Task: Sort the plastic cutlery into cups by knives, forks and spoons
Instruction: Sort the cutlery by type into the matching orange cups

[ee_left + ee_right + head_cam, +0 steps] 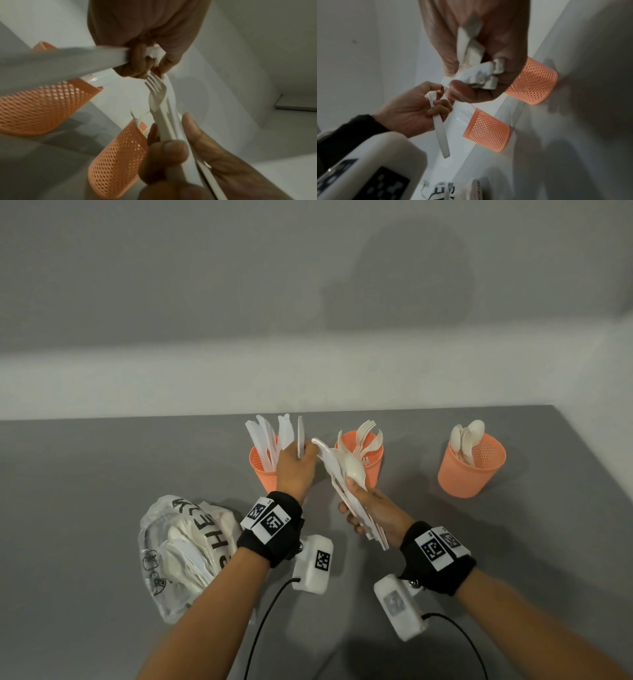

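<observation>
Three orange mesh cups stand in a row on the grey table [102, 474]. The left cup [262, 470] [42, 108] [488, 129] holds knives, the middle cup [375, 470] [118, 162] [534, 81] forks, the right cup [472, 470] spoons. My left hand [301, 453] [145, 63] [436, 97] pinches one white knife [300, 434] [440, 128] upright beside the knife cup. My right hand [352, 494] [171, 142] [471, 75] grips a mixed cutlery bundle [339, 470] [164, 121] in front of the fork cup; a spoon and a fork [157, 88] show in it.
A crumpled clear plastic bag [185, 553] with more white cutlery lies on the table at the near left. A pale wall runs along the table's far edge. Black cables trail from both wrist cameras toward me.
</observation>
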Motion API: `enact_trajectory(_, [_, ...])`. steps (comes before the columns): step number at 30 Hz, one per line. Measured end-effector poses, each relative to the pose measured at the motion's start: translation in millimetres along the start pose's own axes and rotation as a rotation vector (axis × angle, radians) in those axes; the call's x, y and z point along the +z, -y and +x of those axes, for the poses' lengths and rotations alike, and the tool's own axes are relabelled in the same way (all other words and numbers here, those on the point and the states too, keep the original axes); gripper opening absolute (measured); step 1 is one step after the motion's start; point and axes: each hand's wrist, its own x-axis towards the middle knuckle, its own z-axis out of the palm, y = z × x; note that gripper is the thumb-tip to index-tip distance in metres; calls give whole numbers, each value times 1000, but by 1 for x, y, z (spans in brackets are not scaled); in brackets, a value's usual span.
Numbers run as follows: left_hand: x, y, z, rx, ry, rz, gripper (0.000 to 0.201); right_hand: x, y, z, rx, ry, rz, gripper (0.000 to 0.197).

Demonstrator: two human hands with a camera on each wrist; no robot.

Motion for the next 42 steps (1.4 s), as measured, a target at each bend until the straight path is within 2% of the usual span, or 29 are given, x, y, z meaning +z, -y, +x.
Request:
enact_trajectory(5, [10, 6, -10, -3, -62, -176, 15, 8, -2, 2, -68, -62, -50, 30])
enact_trajectory(10, [20, 16, -21, 102, -109, -165, 17, 17, -3, 6, -140, -133, -144, 32])
enact_trajectory(13, [22, 19, -22, 50, -164, -168, 16, 19, -5, 10, -150, -184, -144, 31])
enact_trajectory(16, [11, 18, -11, -22, -218, -232, 25, 16, -6, 12, -134, -232, -127, 25])
enact_trajectory(19, [-12, 5, 13, -66, -290, -402, 26, 10, -5, 11, -114, -211, -130, 24])
enact_trajectory(21, [-29, -9, 31, -29, -352, -456, 26, 7, -3, 9, -99, -168, -153, 25])
enact_trajectory(24, [-50, -29, 58, 76, -432, -365, 37, 5, 4, 8, -89, -116, -164, 20])
enact_trajectory(27, [-56, -35, 83, 153, -472, -327, 48, 8, 10, 9, -78, -107, -139, 23])
enact_trajectory(31, [-46, -17, 93, 195, -420, -222, 49, 10, 12, 12, -65, -150, -120, 25])
enact_trajectory(34, [-38, 7, 92, 145, -356, -175, 44, 9, 10, 16, -73, -178, -142, 26])
enact_trajectory(38, [-36, 39, 92, 121, -323, -118, 25, 8, 6, 18, -90, -200, -150, 28])
enact_trajectory(40, [-38, 47, 92, 163, -298, 13, 18, 8, 4, 17, -99, -195, -130, 28])
enact_trajectory(42, [-39, 51, 90, 262, -259, 198, 9, 9, 3, 17, -95, -191, -105, 30])
